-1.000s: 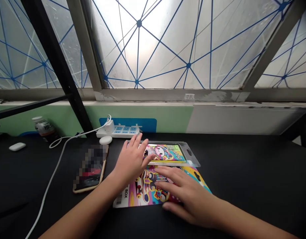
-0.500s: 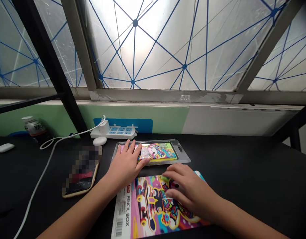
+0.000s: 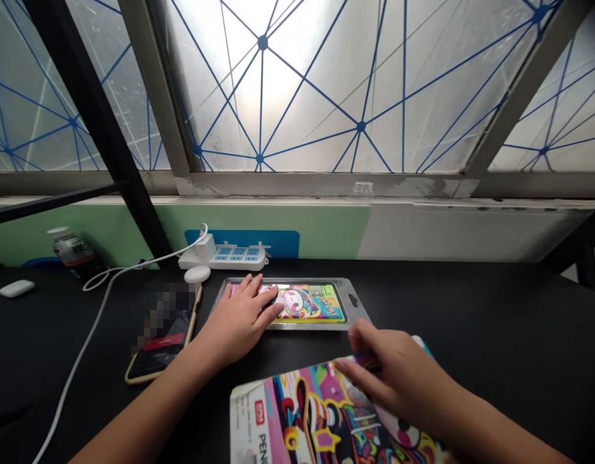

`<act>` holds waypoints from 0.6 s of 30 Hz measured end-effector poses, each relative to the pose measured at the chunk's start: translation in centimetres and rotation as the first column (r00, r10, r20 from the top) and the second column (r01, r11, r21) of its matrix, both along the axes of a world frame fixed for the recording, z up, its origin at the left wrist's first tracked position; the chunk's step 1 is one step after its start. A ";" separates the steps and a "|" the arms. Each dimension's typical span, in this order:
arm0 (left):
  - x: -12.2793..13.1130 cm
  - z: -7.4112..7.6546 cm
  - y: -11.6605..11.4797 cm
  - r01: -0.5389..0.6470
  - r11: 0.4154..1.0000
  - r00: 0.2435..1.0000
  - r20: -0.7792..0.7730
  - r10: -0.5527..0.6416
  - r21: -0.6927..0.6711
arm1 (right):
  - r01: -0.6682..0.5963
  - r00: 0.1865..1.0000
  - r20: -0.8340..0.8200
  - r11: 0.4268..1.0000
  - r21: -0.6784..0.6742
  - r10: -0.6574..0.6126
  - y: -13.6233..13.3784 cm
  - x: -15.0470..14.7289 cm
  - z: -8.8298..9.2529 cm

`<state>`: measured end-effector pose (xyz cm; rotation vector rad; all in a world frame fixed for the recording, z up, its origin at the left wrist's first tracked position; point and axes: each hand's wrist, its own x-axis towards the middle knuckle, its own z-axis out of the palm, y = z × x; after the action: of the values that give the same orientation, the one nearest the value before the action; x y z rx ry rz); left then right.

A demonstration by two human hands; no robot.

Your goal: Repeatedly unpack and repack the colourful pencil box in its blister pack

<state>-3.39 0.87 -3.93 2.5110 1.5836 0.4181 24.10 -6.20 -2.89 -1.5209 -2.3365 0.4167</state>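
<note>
My left hand (image 3: 243, 320) lies with spread fingers on the left part of a colourful cartoon pencil box (image 3: 316, 303). That box sits in a clear plastic blister tray (image 3: 351, 303) on the black desk. In my right hand (image 3: 394, 370) is a bright printed packaging card (image 3: 321, 406), pinched at its far edge between thumb and curled fingers. The card is tilted up towards me and runs out of the bottom of the view. Only the start of its "PENCIL BOX" lettering shows.
A phone (image 3: 155, 357) lies left of my left forearm. Behind it are a round white object (image 3: 197, 274), a white power strip (image 3: 236, 257) and a charging cable (image 3: 91, 335). A dark bottle (image 3: 75, 251) and a white case (image 3: 17, 288) stand further left.
My right hand has gripped the card and pulled it towards me and to the right, tilting it up. My left hand has stayed on the pencil box, with the tray turned slightly.
</note>
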 end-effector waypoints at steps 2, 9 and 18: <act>-0.1 0.4 -0.3 0.003 1.000 1.000 0.025 -0.003 -0.031 | 0.036 0.999 -0.013 0.998 -0.048 -0.037 1.2 1.8 0.7; 0.0 0.6 -0.8 0.063 0.997 0.997 0.048 -0.061 -0.033 | 0.214 0.976 0.103 0.945 -0.248 -0.194 7.8 11.8 0.4; 0.0 0.0 -0.8 0.118 0.993 0.993 0.016 -0.118 -0.018 | 0.200 0.977 -0.056 0.974 -0.104 -0.206 6.9 8.0 -0.8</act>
<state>-3.40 0.08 -3.93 2.5647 1.4174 0.4041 32.07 0.69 -3.64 -1.7434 -2.1114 0.5274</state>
